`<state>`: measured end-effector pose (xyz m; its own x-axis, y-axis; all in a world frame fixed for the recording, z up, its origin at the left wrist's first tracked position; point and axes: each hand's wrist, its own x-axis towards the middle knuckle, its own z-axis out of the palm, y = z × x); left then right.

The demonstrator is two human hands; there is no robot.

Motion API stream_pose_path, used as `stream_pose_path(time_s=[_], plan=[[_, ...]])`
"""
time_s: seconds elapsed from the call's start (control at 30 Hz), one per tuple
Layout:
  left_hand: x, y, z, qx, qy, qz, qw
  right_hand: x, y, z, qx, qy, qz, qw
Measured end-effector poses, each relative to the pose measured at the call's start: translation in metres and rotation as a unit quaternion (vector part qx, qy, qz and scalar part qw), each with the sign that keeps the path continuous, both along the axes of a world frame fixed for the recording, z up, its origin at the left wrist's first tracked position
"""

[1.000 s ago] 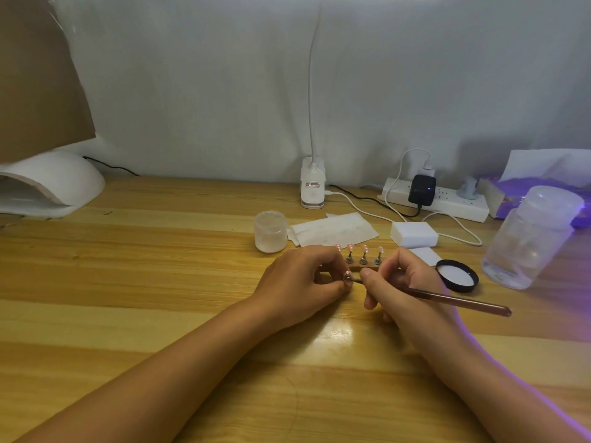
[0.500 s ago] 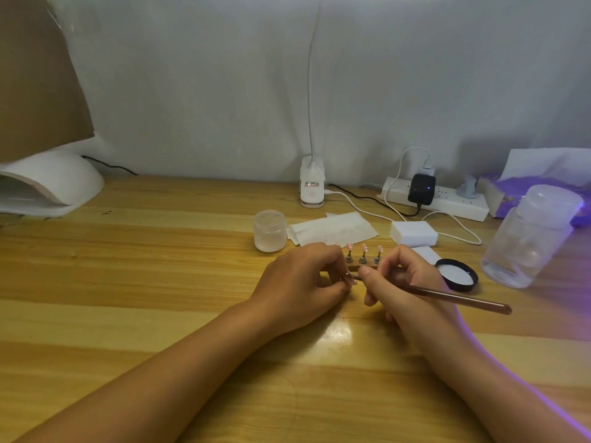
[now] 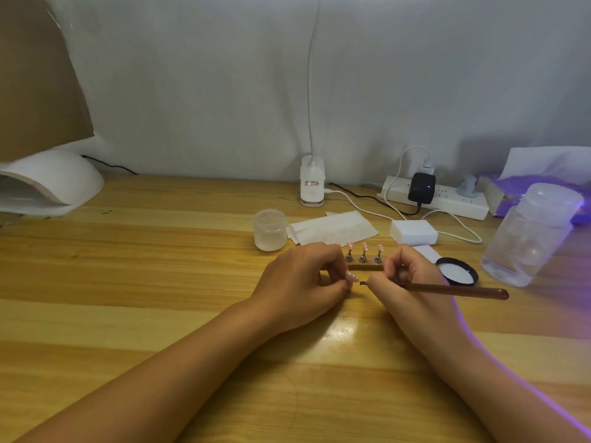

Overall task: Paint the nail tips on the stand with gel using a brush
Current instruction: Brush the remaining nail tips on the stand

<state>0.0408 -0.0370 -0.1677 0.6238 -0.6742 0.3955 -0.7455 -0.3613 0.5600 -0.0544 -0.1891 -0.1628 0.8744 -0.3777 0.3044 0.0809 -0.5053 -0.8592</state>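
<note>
Both forearms reach in from the bottom edge and converge at mid-frame, low over the worktop (image 3: 128, 282). The left hand (image 3: 300, 289) lies palm down, knuckles up, its fingers (image 3: 332, 270) curled in tight and pinching a pink nail tip (image 3: 352, 277) at their ends. The right hand (image 3: 412, 282) sits just beside it, fingers bunched around the brush (image 3: 454, 288) in a pen grip, thumb pressed forward, the handle running out to the right past the wrist. The two hands' fingertips are almost meeting, a sliver apart.
</note>
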Motion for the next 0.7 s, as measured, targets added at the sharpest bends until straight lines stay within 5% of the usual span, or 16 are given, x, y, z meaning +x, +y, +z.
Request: stream_pose_path(time_s=[0.17, 0.5, 0.7], plan=[[0.0009, 0.0000, -0.0016, 0.000, 0.000, 0.002, 1.000, -0.0008, -0.0006, 0.0018, 0.087, -0.019, 0.010, 0.996], [0.0011, -0.0005, -0.0012, 0.000, 0.009, 0.006, 1.000, 0.0004, 0.0001, 0.0010, 0.019, 0.030, 0.022, 0.999], [0.0017, -0.0005, -0.0015, -0.001, 0.012, 0.005, 1.000, -0.0012, 0.0007, 0.0027, 0.080, -0.012, 0.017, 0.997]])
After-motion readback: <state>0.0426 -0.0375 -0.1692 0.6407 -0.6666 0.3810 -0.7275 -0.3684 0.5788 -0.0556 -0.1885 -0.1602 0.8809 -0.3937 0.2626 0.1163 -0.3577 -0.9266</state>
